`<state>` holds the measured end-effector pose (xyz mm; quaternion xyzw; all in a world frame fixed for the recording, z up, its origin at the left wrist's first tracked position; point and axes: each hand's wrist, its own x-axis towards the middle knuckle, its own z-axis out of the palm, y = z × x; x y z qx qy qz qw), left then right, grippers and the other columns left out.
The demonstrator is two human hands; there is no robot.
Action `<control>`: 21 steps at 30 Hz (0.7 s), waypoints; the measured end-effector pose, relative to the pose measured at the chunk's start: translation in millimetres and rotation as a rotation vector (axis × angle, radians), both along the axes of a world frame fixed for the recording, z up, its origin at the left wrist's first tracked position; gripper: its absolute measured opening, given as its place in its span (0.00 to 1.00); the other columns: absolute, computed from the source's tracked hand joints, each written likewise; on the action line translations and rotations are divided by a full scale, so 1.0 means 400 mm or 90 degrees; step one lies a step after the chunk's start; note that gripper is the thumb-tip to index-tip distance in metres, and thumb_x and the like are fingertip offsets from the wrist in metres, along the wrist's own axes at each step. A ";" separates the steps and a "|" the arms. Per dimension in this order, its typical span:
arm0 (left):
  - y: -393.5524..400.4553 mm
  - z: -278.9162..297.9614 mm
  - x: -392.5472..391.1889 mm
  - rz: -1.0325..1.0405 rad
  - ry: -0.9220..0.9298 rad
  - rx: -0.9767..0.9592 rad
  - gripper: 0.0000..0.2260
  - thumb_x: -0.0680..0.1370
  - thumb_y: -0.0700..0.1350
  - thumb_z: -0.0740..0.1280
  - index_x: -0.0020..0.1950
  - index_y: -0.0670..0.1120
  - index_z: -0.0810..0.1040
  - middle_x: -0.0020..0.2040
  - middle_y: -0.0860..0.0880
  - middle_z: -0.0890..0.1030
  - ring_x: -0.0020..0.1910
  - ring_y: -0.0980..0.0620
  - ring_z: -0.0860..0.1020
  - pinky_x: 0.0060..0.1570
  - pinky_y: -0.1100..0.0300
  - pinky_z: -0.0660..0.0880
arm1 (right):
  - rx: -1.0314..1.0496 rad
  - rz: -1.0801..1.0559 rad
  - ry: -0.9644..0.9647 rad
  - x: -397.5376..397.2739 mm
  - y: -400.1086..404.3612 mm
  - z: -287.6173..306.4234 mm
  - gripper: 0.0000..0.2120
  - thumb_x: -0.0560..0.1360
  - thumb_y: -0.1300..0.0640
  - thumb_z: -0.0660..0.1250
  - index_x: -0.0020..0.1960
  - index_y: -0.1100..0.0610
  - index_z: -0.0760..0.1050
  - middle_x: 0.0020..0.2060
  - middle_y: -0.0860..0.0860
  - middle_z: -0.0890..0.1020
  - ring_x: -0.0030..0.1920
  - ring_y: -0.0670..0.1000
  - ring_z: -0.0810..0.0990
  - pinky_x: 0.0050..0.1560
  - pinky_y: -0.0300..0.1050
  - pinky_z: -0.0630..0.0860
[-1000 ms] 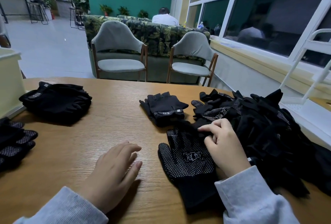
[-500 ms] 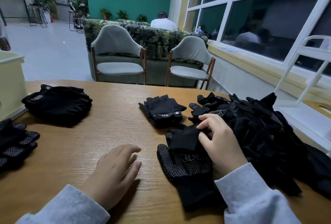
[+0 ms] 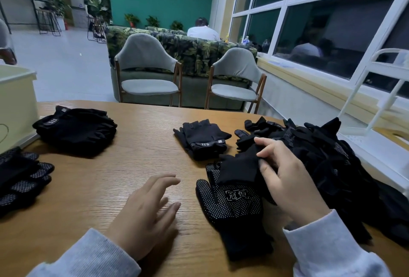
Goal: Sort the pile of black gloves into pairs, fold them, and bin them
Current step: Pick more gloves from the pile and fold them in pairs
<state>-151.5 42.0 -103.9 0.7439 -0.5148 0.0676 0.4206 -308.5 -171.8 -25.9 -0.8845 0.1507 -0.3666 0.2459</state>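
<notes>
A: Gloves noted left to right. A dotted stack (image 3: 20, 177) is seen at the tabletop's (image 3: 137, 157) left edge, beside a pale bin (image 3: 15, 104); a folded plain stack (image 3: 77, 130) lies just behind it.

B: And mid-tabletop?

A: The left hand (image 3: 141, 214) is laid flat on the wood, fingers loosely spread, nothing held. A folded fingerless pair (image 3: 203, 139) is set apart farther back.

B: The grip?

A: The right hand (image 3: 287, 179) is closed on a plain black glove (image 3: 239, 168), pinched between thumb and fingers over a dotted glove (image 3: 232, 206) lying palm-up. The unsorted pile (image 3: 327, 161) is heaped just right of it, touching the hand.

B: Step judged?

A: Sorting is under way; most gloves are not yet paired. The pinched glove probably has to be lifted clear and its match sought in the pile, with the left hand likely brought in for folding.
</notes>
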 end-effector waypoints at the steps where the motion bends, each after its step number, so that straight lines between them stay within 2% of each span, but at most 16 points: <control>1: -0.002 0.003 -0.007 -0.012 0.021 -0.015 0.15 0.73 0.59 0.59 0.60 0.64 0.66 0.60 0.66 0.69 0.59 0.65 0.71 0.51 0.80 0.66 | 0.012 0.012 0.021 0.000 0.007 0.001 0.07 0.76 0.64 0.63 0.45 0.53 0.70 0.60 0.43 0.74 0.62 0.43 0.72 0.61 0.38 0.69; 4: -0.010 0.007 -0.027 -0.044 0.052 -0.047 0.17 0.72 0.59 0.61 0.61 0.66 0.65 0.60 0.67 0.68 0.60 0.65 0.72 0.54 0.77 0.66 | 0.011 0.027 0.053 0.006 0.025 0.000 0.06 0.78 0.62 0.60 0.43 0.54 0.68 0.60 0.44 0.71 0.63 0.39 0.68 0.56 0.22 0.59; 5: -0.013 0.007 -0.032 -0.053 0.059 -0.050 0.18 0.72 0.59 0.62 0.61 0.67 0.64 0.61 0.67 0.68 0.60 0.65 0.72 0.55 0.76 0.66 | 0.005 0.026 0.056 0.010 0.026 -0.002 0.06 0.78 0.63 0.60 0.44 0.56 0.68 0.59 0.45 0.71 0.63 0.39 0.67 0.55 0.20 0.58; 8: -0.020 0.003 -0.045 -0.068 0.060 -0.048 0.19 0.73 0.58 0.62 0.62 0.66 0.64 0.61 0.67 0.67 0.59 0.65 0.72 0.55 0.76 0.66 | -0.013 0.007 0.064 0.014 0.019 -0.019 0.12 0.75 0.71 0.60 0.49 0.54 0.68 0.58 0.45 0.71 0.59 0.41 0.69 0.54 0.19 0.58; 10: -0.023 0.002 -0.047 -0.073 0.054 -0.043 0.19 0.73 0.57 0.62 0.62 0.66 0.64 0.61 0.68 0.67 0.59 0.65 0.72 0.54 0.77 0.66 | -0.041 -0.025 0.063 0.015 0.007 -0.033 0.21 0.70 0.75 0.62 0.57 0.54 0.71 0.54 0.44 0.73 0.55 0.39 0.71 0.55 0.20 0.60; 12: -0.025 0.002 -0.046 -0.077 0.068 -0.042 0.18 0.73 0.58 0.61 0.62 0.67 0.64 0.61 0.68 0.67 0.60 0.65 0.71 0.53 0.78 0.66 | -0.065 -0.057 0.043 0.018 -0.007 -0.047 0.25 0.67 0.76 0.66 0.58 0.55 0.76 0.50 0.45 0.75 0.52 0.38 0.72 0.55 0.22 0.63; 14: -0.030 0.003 -0.046 -0.086 0.084 -0.042 0.17 0.73 0.58 0.61 0.61 0.68 0.64 0.61 0.68 0.66 0.60 0.64 0.71 0.51 0.79 0.67 | -0.059 -0.071 -0.001 0.017 -0.015 -0.055 0.18 0.65 0.75 0.69 0.48 0.57 0.80 0.45 0.48 0.77 0.48 0.40 0.74 0.53 0.24 0.66; 16: -0.034 0.005 -0.049 -0.095 0.086 -0.047 0.17 0.74 0.55 0.64 0.60 0.68 0.65 0.61 0.68 0.66 0.60 0.64 0.71 0.50 0.79 0.67 | -0.027 -0.057 -0.033 0.017 -0.014 -0.054 0.10 0.68 0.70 0.71 0.43 0.57 0.79 0.46 0.49 0.78 0.49 0.41 0.75 0.52 0.29 0.69; 18: -0.038 0.005 -0.052 -0.103 0.084 -0.051 0.20 0.74 0.50 0.66 0.59 0.69 0.65 0.61 0.68 0.66 0.60 0.63 0.71 0.50 0.79 0.68 | -0.007 -0.021 -0.037 0.013 -0.012 -0.049 0.08 0.71 0.67 0.70 0.42 0.55 0.76 0.53 0.48 0.77 0.56 0.41 0.74 0.57 0.35 0.69; 21: -0.041 0.007 -0.054 -0.104 0.054 -0.056 0.19 0.74 0.51 0.65 0.60 0.68 0.65 0.62 0.68 0.67 0.59 0.64 0.72 0.52 0.78 0.67 | -0.018 0.044 -0.058 0.007 0.000 -0.027 0.07 0.72 0.64 0.66 0.43 0.53 0.73 0.63 0.48 0.73 0.65 0.41 0.69 0.62 0.29 0.64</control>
